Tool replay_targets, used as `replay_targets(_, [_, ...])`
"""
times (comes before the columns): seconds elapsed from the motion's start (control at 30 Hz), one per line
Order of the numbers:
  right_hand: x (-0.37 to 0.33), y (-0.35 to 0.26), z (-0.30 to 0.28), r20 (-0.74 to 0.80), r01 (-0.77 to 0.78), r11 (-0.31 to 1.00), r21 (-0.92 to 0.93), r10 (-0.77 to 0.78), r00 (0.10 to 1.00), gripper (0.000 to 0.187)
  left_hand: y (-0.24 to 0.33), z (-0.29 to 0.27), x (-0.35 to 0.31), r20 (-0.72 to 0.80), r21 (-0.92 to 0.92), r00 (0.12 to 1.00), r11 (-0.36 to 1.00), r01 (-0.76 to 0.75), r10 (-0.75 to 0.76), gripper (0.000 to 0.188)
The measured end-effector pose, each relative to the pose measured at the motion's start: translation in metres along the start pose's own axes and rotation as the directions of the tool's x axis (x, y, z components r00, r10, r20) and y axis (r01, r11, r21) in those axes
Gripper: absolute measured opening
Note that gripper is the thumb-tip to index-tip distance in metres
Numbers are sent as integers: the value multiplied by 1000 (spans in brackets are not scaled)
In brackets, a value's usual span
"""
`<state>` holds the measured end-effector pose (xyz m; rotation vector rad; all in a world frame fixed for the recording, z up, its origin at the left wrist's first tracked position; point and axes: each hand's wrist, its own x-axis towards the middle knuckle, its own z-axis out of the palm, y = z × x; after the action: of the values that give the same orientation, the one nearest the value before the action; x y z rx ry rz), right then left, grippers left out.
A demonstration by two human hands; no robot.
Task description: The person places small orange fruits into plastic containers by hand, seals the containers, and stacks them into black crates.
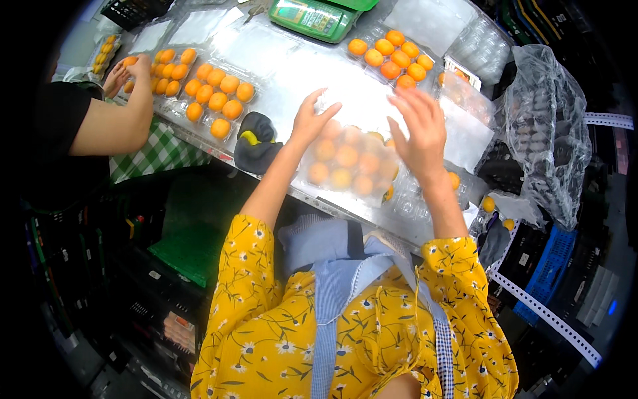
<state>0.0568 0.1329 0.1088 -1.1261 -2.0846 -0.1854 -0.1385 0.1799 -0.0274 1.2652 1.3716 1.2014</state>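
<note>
In front of me on the metal table, a translucent white sheet [352,165] lies over a clear plastic tray of oranges, which show through it. My left hand [312,121] is raised just past the sheet's far left corner, thumb and fingers apart, holding nothing. At the far right corner hovers my right hand [420,130], somewhat blurred, its fingers spread; I see nothing in it. Beyond both hands, a clear tray holds several uncovered oranges [397,56]. Clear plastic packaging [412,199] lies beside my right forearm, with a few oranges near it.
A green scale [312,18] stands at the back. Dark gloves [256,143] lie at the table's near edge. Filled orange trays [219,93] stand at left, where a co-worker's hand [137,65] handles oranges. White sheets [462,130] and bagged clear trays [541,133] are at right.
</note>
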Motion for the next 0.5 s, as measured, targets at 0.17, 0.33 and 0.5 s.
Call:
replay_targets(0.17, [-46, -22, 12, 267, -82, 994, 78, 58, 962, 26, -3, 13, 34, 225, -38, 955, 978, 206, -192, 31])
replay_targets(0.33, [-83, 3, 37, 333, -247, 961, -121, 274, 902, 17, -2, 17, 42, 300, -142, 909, 928, 344, -291, 36])
replay_targets(0.5, [-48, 28, 31, 292, -255, 967, -3, 245, 924, 9, -1, 7, 41, 357, -184, 876, 895, 406, -323, 48])
